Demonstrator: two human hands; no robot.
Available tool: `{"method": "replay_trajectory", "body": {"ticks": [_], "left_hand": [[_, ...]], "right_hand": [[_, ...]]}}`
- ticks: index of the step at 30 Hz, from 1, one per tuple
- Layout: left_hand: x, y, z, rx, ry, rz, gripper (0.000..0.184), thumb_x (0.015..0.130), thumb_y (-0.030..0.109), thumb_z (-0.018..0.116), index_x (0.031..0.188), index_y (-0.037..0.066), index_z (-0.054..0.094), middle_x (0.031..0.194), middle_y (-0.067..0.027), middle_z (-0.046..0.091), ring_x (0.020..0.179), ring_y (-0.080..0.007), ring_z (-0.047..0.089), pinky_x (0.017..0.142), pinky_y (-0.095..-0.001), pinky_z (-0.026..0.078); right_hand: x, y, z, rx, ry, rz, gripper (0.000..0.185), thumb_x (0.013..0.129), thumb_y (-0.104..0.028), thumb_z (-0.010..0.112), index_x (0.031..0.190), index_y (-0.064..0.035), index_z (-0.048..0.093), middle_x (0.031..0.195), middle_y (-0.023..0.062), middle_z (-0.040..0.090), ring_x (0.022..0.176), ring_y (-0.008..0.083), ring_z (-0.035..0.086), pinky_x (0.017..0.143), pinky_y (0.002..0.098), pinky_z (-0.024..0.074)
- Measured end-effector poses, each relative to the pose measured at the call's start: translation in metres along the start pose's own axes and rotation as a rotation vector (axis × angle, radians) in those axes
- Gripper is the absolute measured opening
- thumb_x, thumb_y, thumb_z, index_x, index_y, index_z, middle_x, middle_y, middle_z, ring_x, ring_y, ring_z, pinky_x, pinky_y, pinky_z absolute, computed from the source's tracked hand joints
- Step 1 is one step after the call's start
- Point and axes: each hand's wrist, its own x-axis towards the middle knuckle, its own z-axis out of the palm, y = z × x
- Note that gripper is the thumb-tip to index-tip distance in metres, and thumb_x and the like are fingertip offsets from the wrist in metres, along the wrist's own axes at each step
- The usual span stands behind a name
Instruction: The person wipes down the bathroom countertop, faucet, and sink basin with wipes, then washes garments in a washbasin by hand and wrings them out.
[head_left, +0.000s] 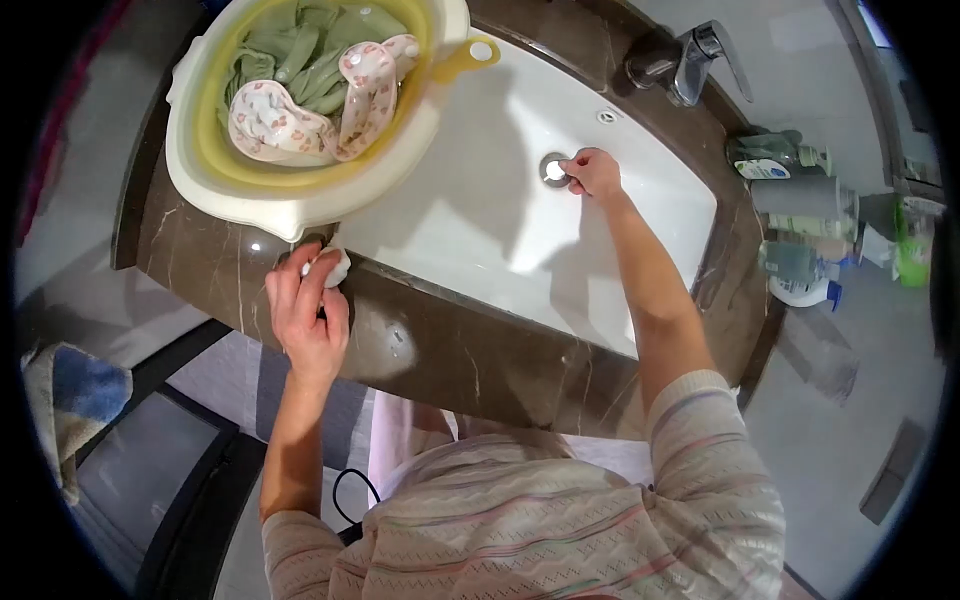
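My right hand [594, 174] reaches down into the white sink [480, 240], thumb and fingertips pinched at the edge of the round metal drain stopper [552, 171], which shines brightly. Over the brown stone counter's front edge, my left hand [312, 315] curls its fingers around a small crumpled white thing [337, 268]; its kind is not clear. Just beyond that hand, a yellow and white basin [200, 190] overlaps the sink's left side. Inside it lie wet green cloth [300, 50] and a white baby bib with a pinkish print [275, 122].
A chrome faucet [690, 62] stands at the sink's back right. Several bottles, among them a green pump bottle [775, 156], line the right end of the counter. A blue and beige towel [80, 395] hangs at lower left.
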Motion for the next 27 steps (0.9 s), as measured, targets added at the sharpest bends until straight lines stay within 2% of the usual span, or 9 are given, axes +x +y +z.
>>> {"method": "replay_trajectory", "body": {"ticks": [3, 6, 9, 12, 13, 16, 22, 24, 27], "left_hand": [[0.000, -0.001, 0.000, -0.002, -0.004, -0.013, 0.032, 0.069, -0.004, 0.050, 0.097, 0.004, 0.063, 0.105, -0.0126, 0.058, 0.089, -0.0297, 0.051, 0.079, -0.0362, 0.042], [-0.001, -0.002, 0.004, -0.027, -0.009, -0.022, 0.032, 0.069, -0.004, 0.050, 0.097, 0.004, 0.064, 0.105, -0.0130, 0.058, 0.090, -0.0296, 0.051, 0.080, -0.0361, 0.042], [0.002, 0.000, -0.002, -0.061, -0.009, -0.041, 0.032, 0.068, -0.003, 0.051, 0.097, 0.004, 0.064, 0.105, -0.0130, 0.058, 0.091, -0.0293, 0.051, 0.081, -0.0363, 0.042], [0.000, 0.001, -0.005, -0.062, -0.016, -0.069, 0.032, 0.068, -0.003, 0.052, 0.096, 0.005, 0.065, 0.105, -0.0128, 0.058, 0.091, -0.0292, 0.051, 0.082, -0.0364, 0.042], [-0.001, -0.001, -0.004, -0.066, -0.021, -0.076, 0.032, 0.067, -0.003, 0.052, 0.095, 0.005, 0.065, 0.105, -0.0127, 0.058, 0.091, -0.0292, 0.051, 0.083, -0.0365, 0.042], [0.002, 0.001, -0.005, -0.067, -0.029, -0.085, 0.032, 0.066, -0.003, 0.052, 0.095, 0.005, 0.065, 0.104, -0.0124, 0.058, 0.092, -0.0294, 0.051, 0.083, -0.0371, 0.041], [0.005, -0.001, -0.003, -0.077, -0.040, -0.077, 0.032, 0.066, -0.002, 0.052, 0.095, 0.005, 0.065, 0.103, -0.0120, 0.059, 0.093, -0.0289, 0.050, 0.084, -0.0378, 0.041], [0.003, -0.003, -0.003, -0.087, -0.026, -0.071, 0.032, 0.066, -0.001, 0.052, 0.095, 0.006, 0.065, 0.103, -0.0119, 0.059, 0.093, -0.0288, 0.051, 0.084, -0.0376, 0.041], [0.002, 0.000, -0.005, -0.094, -0.008, -0.109, 0.032, 0.065, 0.000, 0.053, 0.094, 0.006, 0.065, 0.101, -0.0115, 0.059, 0.091, -0.0288, 0.051, 0.084, -0.0374, 0.042]], "right_hand": [[-0.012, -0.025, -0.006, -0.080, -0.019, 0.106, 0.030, 0.076, -0.027, 0.071, 0.068, -0.0012, 0.059, 0.058, 0.0042, 0.060, 0.041, 0.0114, 0.054, 0.040, 0.0258, 0.0432], [-0.001, -0.022, -0.008, -0.078, -0.077, 0.133, 0.030, 0.077, -0.027, 0.070, 0.066, -0.0014, 0.059, 0.059, 0.0040, 0.061, 0.043, 0.0116, 0.055, 0.041, 0.0252, 0.0431], [-0.001, -0.013, -0.007, -0.198, -0.054, 0.012, 0.030, 0.078, -0.027, 0.069, 0.064, -0.0022, 0.060, 0.056, 0.0042, 0.060, 0.042, 0.0118, 0.054, 0.042, 0.0256, 0.0429], [-0.014, -0.011, 0.002, -0.069, 0.051, 0.140, 0.032, 0.079, -0.029, 0.069, 0.062, -0.0031, 0.061, 0.053, 0.0038, 0.058, 0.042, 0.0122, 0.052, 0.043, 0.0265, 0.0431], [-0.013, -0.006, 0.004, 0.032, 0.024, 0.133, 0.035, 0.080, -0.033, 0.067, 0.062, -0.0036, 0.061, 0.052, 0.0030, 0.057, 0.042, 0.0120, 0.052, 0.042, 0.0272, 0.0423], [-0.019, -0.018, -0.002, -0.090, 0.007, 0.189, 0.036, 0.080, -0.035, 0.066, 0.061, -0.0044, 0.060, 0.052, 0.0024, 0.058, 0.042, 0.0114, 0.053, 0.041, 0.0269, 0.0410], [-0.003, -0.004, -0.001, -0.095, -0.022, 0.155, 0.038, 0.080, -0.035, 0.066, 0.057, -0.0048, 0.060, 0.051, 0.0024, 0.057, 0.042, 0.0117, 0.053, 0.040, 0.0278, 0.0403], [-0.005, -0.008, -0.003, -0.189, -0.016, 0.144, 0.040, 0.081, -0.036, 0.065, 0.056, -0.0051, 0.060, 0.049, 0.0031, 0.057, 0.042, 0.0124, 0.053, 0.041, 0.0281, 0.0410], [-0.011, -0.013, -0.002, -0.321, 0.008, -0.004, 0.037, 0.082, -0.033, 0.063, 0.061, -0.0031, 0.061, 0.049, 0.0044, 0.055, 0.040, 0.0131, 0.052, 0.040, 0.0282, 0.0414]]}}
